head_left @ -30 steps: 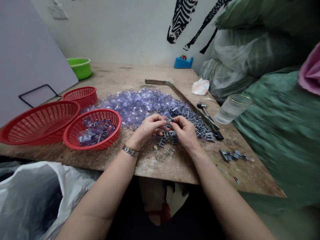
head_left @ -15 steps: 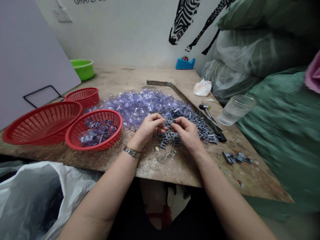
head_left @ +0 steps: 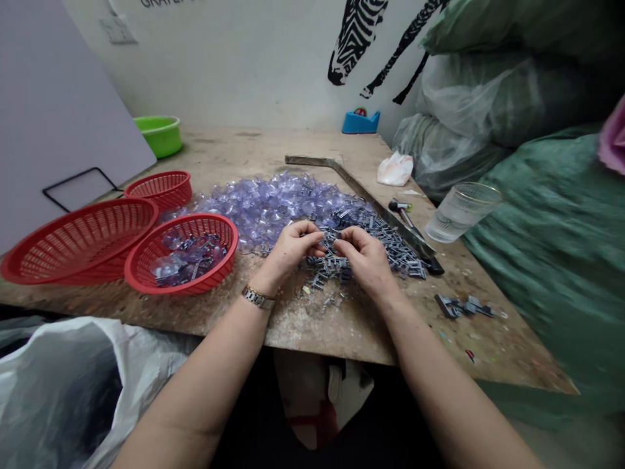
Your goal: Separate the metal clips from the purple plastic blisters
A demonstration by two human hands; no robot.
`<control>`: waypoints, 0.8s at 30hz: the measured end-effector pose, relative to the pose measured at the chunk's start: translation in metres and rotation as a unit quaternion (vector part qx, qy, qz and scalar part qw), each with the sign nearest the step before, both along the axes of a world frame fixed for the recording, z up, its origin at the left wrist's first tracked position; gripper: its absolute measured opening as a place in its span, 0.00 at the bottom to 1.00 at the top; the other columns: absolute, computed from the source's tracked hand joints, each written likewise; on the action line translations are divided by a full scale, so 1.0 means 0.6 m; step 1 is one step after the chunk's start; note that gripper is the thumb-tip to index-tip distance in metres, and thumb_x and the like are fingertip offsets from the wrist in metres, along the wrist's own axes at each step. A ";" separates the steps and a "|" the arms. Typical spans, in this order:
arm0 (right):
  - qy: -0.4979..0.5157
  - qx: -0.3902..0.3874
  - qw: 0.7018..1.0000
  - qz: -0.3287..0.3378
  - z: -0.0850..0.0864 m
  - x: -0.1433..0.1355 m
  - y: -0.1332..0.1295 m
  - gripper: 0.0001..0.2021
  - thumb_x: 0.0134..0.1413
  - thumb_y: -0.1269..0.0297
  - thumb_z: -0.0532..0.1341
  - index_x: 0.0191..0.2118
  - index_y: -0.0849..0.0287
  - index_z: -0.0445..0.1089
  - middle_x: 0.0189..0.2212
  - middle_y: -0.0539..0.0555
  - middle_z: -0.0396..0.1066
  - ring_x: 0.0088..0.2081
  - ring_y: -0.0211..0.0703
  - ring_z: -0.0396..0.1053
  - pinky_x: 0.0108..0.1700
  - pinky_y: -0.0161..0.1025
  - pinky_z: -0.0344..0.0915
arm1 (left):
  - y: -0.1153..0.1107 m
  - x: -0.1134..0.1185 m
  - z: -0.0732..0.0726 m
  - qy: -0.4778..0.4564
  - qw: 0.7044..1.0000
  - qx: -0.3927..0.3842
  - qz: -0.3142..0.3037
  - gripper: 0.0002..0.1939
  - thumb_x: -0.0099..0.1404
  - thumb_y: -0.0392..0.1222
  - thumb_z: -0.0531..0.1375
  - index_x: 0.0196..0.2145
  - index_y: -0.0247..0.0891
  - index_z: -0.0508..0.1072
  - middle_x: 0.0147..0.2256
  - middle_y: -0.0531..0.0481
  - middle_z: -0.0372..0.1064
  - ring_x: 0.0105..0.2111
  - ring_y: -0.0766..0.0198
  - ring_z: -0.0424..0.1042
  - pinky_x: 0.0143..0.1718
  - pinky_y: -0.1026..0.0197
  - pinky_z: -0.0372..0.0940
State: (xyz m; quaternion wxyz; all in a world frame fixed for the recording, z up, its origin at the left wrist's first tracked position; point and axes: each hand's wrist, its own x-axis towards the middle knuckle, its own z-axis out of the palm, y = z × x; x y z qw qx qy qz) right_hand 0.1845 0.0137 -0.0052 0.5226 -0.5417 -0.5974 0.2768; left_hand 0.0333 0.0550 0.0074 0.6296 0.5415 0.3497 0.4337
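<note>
Both hands are close together over a heap of small grey plastic pieces (head_left: 398, 251). My left hand (head_left: 299, 244), below a metal watch, pinches thumb and fingers together; whatever lies in the pinch is too small to make out. Facing it, my right hand (head_left: 360, 253) is closed in a similar pinch, its fingertips also hiding what they hold. Behind the hands spreads a pile of clear purplish plastic pieces (head_left: 263, 205). To the left, a red basket (head_left: 139, 277) contains some clear pieces mixed with grey ones.
Two more red baskets (head_left: 29, 260) stand at left, with a green basin (head_left: 163, 137) behind. A bent metal bar (head_left: 351, 182) borders the heap. A drinking glass (head_left: 459, 212), a screwdriver-like tool (head_left: 407, 215) and grey blocks (head_left: 461, 306) lie right. Green sacks (head_left: 537, 228) crowd the right edge.
The fingertips have shifted very slightly, with both hands staying in the same place over the grey pieces. The whole view has moved a little.
</note>
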 end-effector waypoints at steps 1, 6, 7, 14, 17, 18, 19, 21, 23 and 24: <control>-0.004 0.002 1.000 0.000 0.000 0.000 0.000 0.06 0.50 0.62 0.59 0.26 0.56 0.63 0.21 0.46 0.63 0.26 0.37 0.61 0.31 0.36 0.56 | -0.001 0.000 0.000 0.009 1.000 0.009 0.003 0.10 0.56 0.38 0.64 0.25 0.34 0.65 0.22 0.56 0.65 0.22 0.73 0.68 0.27 0.69 0.67; -0.027 0.014 1.000 -0.005 0.001 -0.001 -0.001 0.06 0.51 0.63 0.58 0.26 0.56 0.63 0.21 0.46 0.62 0.26 0.37 0.59 0.31 0.36 0.55 | -0.004 0.002 0.002 0.036 0.998 0.043 0.010 0.08 0.55 0.37 0.62 0.24 0.34 0.66 0.22 0.55 0.65 0.23 0.72 0.68 0.28 0.68 0.68; -0.032 0.016 0.999 -0.007 0.001 -0.001 -0.001 0.06 0.51 0.63 0.58 0.26 0.56 0.63 0.21 0.46 0.62 0.26 0.37 0.59 0.31 0.36 0.55 | -0.004 0.002 0.002 0.041 0.998 0.047 0.010 0.08 0.55 0.37 0.62 0.24 0.34 0.66 0.22 0.55 0.65 0.23 0.72 0.68 0.28 0.67 0.68; -0.059 0.022 0.998 -0.019 0.004 -0.002 -0.003 0.07 0.50 0.62 0.58 0.25 0.56 0.62 0.21 0.46 0.61 0.25 0.37 0.57 0.30 0.37 0.54 | 0.002 0.004 -0.005 0.071 0.994 0.080 0.010 0.07 0.56 0.37 0.61 0.24 0.35 0.64 0.23 0.55 0.63 0.23 0.70 0.68 0.27 0.66 0.68; -0.073 0.024 0.997 -0.023 0.007 -0.004 -0.005 0.07 0.50 0.62 0.58 0.25 0.56 0.62 0.20 0.46 0.61 0.25 0.37 0.58 0.31 0.37 0.54 | 0.003 0.003 -0.005 0.101 0.988 0.117 0.011 0.08 0.57 0.36 0.60 0.23 0.35 0.64 0.25 0.55 0.63 0.23 0.70 0.68 0.26 0.65 0.66; -0.079 0.025 0.996 -0.025 0.007 -0.004 -0.005 0.07 0.50 0.63 0.58 0.24 0.56 0.62 0.20 0.46 0.61 0.25 0.38 0.58 0.31 0.37 0.54 | 0.003 0.003 -0.004 0.114 0.984 0.137 0.013 0.08 0.57 0.35 0.59 0.22 0.35 0.64 0.25 0.55 0.62 0.23 0.71 0.67 0.26 0.66 0.66; -0.085 0.026 0.996 -0.027 0.008 -0.004 -0.005 0.07 0.50 0.63 0.58 0.24 0.56 0.62 0.20 0.46 0.61 0.25 0.38 0.58 0.31 0.37 0.54 | 0.002 0.002 -0.003 0.128 0.979 0.160 0.015 0.09 0.57 0.35 0.59 0.22 0.35 0.64 0.26 0.54 0.62 0.23 0.71 0.66 0.26 0.66 0.65; -0.096 0.030 0.994 -0.031 0.007 -0.004 -0.005 0.07 0.50 0.63 0.58 0.24 0.56 0.61 0.20 0.46 0.61 0.25 0.38 0.57 0.31 0.37 0.54 | 0.001 0.001 0.000 0.153 0.967 0.205 0.020 0.09 0.58 0.33 0.58 0.21 0.35 0.64 0.26 0.54 0.61 0.23 0.71 0.65 0.26 0.66 0.64; -0.106 0.037 0.993 -0.036 0.006 -0.004 -0.004 0.07 0.49 0.63 0.57 0.24 0.56 0.61 0.20 0.46 0.61 0.25 0.38 0.57 0.32 0.37 0.54 | 0.002 0.001 0.000 0.166 0.958 0.234 0.019 0.10 0.58 0.32 0.58 0.20 0.35 0.64 0.25 0.55 0.60 0.24 0.71 0.64 0.27 0.67 0.63; -0.112 0.042 0.992 -0.038 0.005 -0.004 -0.004 0.07 0.49 0.63 0.57 0.24 0.56 0.60 0.21 0.47 0.61 0.25 0.38 0.57 0.32 0.37 0.54 | 0.003 0.002 -0.001 0.168 0.956 0.239 0.016 0.10 0.58 0.31 0.58 0.20 0.35 0.64 0.25 0.55 0.60 0.24 0.71 0.64 0.27 0.67 0.62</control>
